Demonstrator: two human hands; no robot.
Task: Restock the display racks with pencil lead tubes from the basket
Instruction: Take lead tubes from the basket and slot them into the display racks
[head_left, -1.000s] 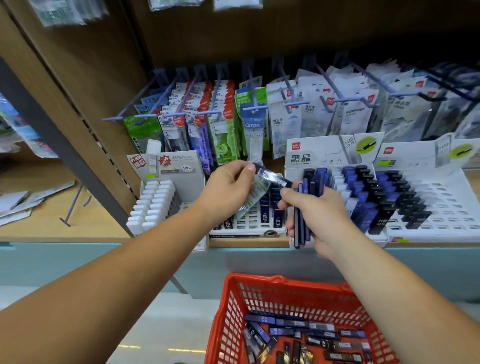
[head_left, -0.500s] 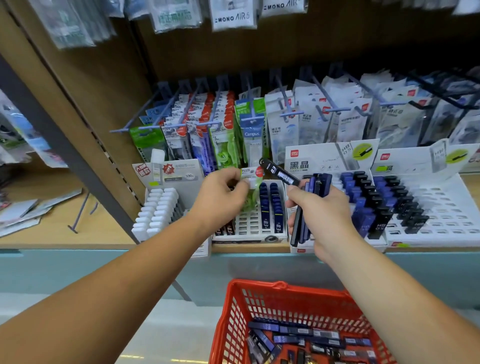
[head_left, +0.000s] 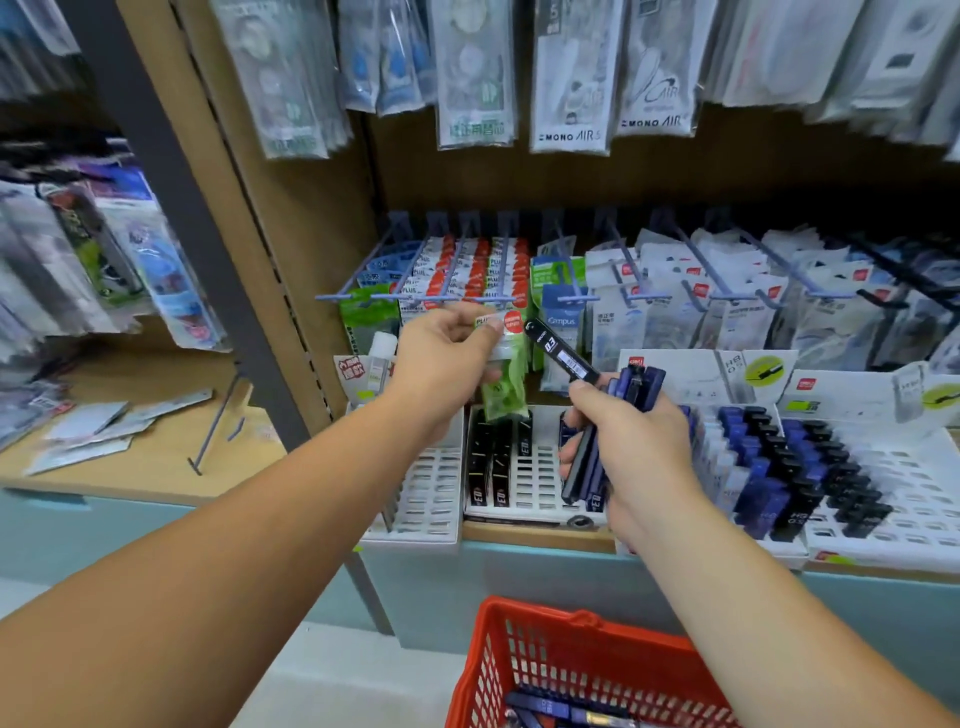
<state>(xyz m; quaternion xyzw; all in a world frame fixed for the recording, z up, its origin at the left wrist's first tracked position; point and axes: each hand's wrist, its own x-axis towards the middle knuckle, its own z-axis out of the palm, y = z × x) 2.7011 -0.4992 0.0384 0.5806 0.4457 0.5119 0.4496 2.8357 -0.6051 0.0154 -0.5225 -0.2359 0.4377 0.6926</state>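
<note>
Head camera is looking down at a stationery shelf, and the person is standing close to it with both arms reaching forward. The left hand (head_left: 441, 364) is pinching the top of a green PLUS packet (head_left: 503, 392) between thumb and curled fingers, holding it up in front of the peg hooks (head_left: 727, 275) where similar packets are hanging. The right hand (head_left: 639, 452) is gripping a bundle of pencil lead tubes (head_left: 587, 473), dark blue and black, held roughly upright in the fist. One black tube (head_left: 561, 353) marked 0.7 is sticking out at a slant between that thumb and forefinger, its far end pointing up and left, close to the green packet.

Just behind the hands a white middle rack (head_left: 540, 467) is sitting on the shelf edge, with a few black tubes standing in its left slots. To the right, a wider white rack (head_left: 904, 499) is carrying rows of blue and black tubes (head_left: 779, 467) on its left side. Below the forearms, the red basket (head_left: 524, 613) is showing at the bottom edge, with more tubes (head_left: 556, 709) lying flat inside it.
</note>
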